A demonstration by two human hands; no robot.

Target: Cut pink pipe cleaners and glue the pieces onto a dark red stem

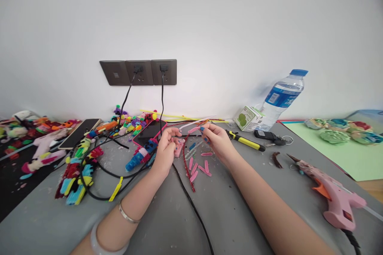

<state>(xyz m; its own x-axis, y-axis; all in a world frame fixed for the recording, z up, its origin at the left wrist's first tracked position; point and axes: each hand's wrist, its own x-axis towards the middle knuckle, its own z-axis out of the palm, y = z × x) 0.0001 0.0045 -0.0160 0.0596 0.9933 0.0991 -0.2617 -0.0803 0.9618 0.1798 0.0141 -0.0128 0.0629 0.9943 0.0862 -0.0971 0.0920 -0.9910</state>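
My right hand (218, 140) is closed in a pinch on the end of a short pink pipe cleaner piece (194, 129), which points left towards my other hand. My left hand (168, 145) has its fingers curled round a small clump of pink pipe cleaner (178, 148), partly hidden by the fingers. Between and below the hands, several folded pink pipe cleaner pieces (194, 168) lie on the grey table (236, 211). A red tinsel stem (186, 163) runs beside them. A white stem (197, 121) reaches right from near my left fingertips.
Colourful pipe cleaner figures (79, 171), black cables (191, 201) and a phone (149, 131) lie left. Rightward are yellow-black pliers (247, 140), car keys (266, 135), a small box (249, 118), a tilted water bottle (281, 101) and a pink glue gun (336, 195).
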